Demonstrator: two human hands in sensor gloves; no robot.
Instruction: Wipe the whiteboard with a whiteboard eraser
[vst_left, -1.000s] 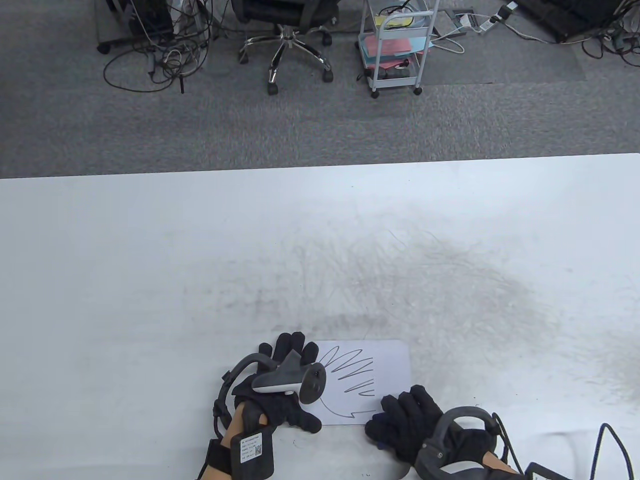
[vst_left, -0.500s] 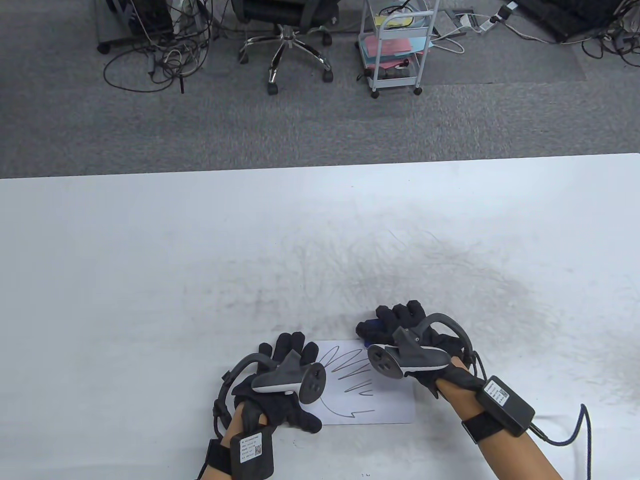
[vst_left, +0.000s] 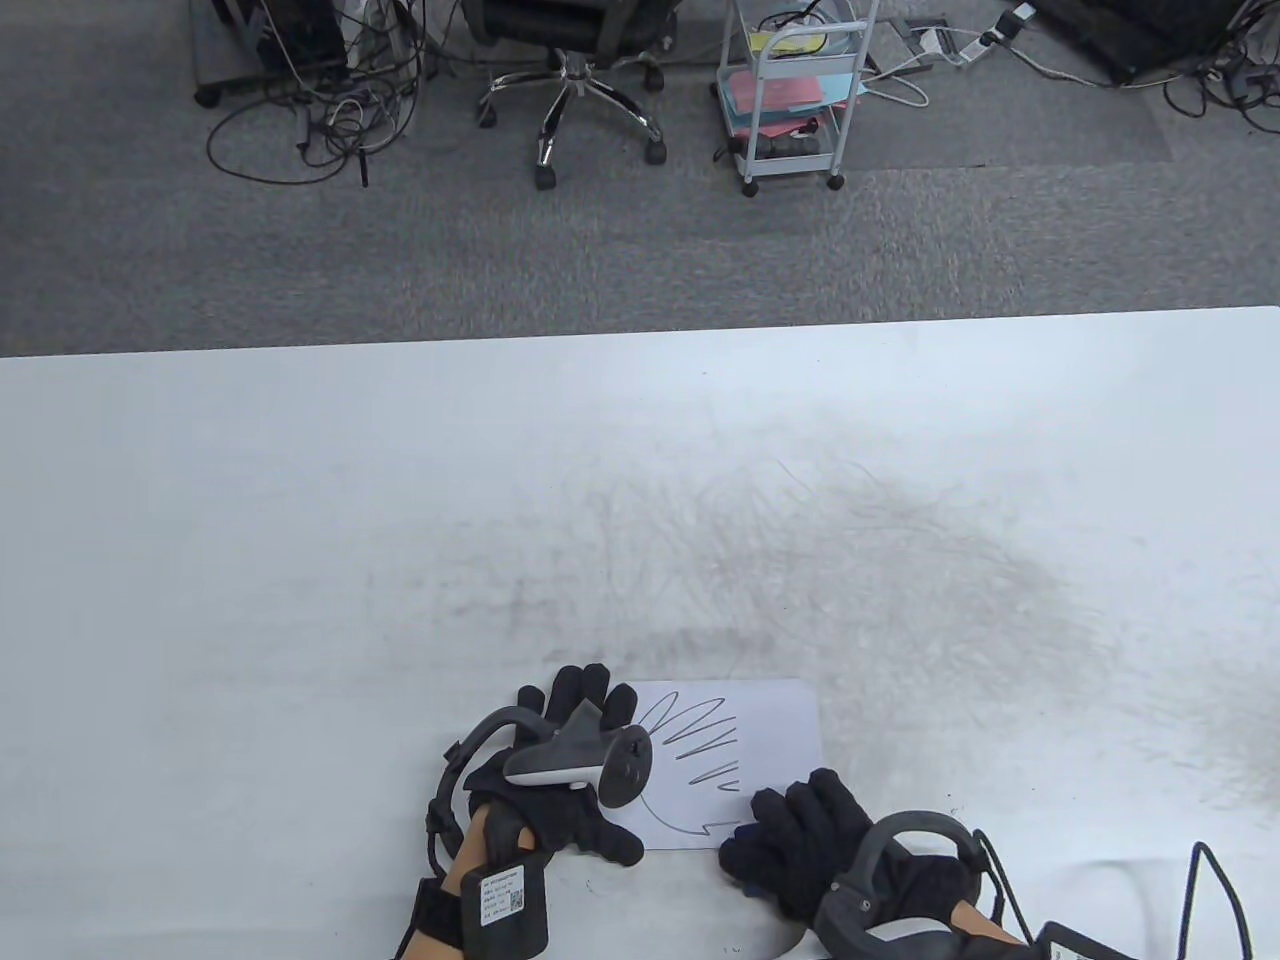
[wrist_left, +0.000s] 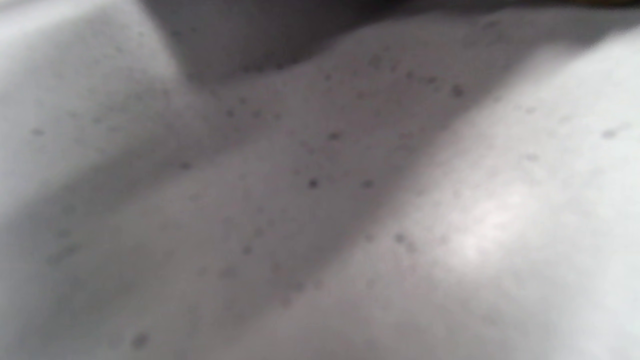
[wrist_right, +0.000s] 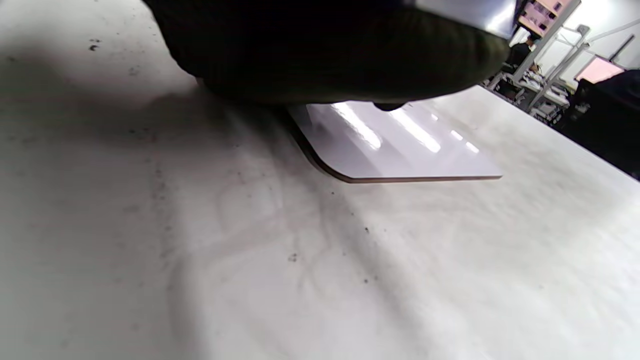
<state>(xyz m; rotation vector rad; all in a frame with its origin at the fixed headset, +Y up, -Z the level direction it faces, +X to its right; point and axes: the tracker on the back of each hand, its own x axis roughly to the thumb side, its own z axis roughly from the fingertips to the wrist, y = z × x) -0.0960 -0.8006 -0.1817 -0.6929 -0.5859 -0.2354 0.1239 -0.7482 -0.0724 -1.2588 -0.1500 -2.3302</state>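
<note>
A small whiteboard (vst_left: 770, 720) lies on the white table near its front edge, with black scribbled lines (vst_left: 700, 745) on its left and middle. My left hand (vst_left: 575, 705) rests flat on the board's left edge, fingers spread. My right hand (vst_left: 790, 830) presses down at the board's near right corner, fingers curled over a dark blue eraser that is almost wholly hidden under the glove. In the right wrist view the glove (wrist_right: 325, 50) sits low on the glossy board (wrist_right: 400, 150). The left wrist view shows only blurred table surface.
The table cover (vst_left: 300, 560) is smudged grey beyond the board. Past the table's far edge stand an office chair (vst_left: 575, 90), a white trolley (vst_left: 795, 100) and loose cables on the carpet.
My right hand swept with the eraser from the board's near right corner up to its far right edge and back down. The scribbles' right ends are a little shorter. The left hand has not moved.
</note>
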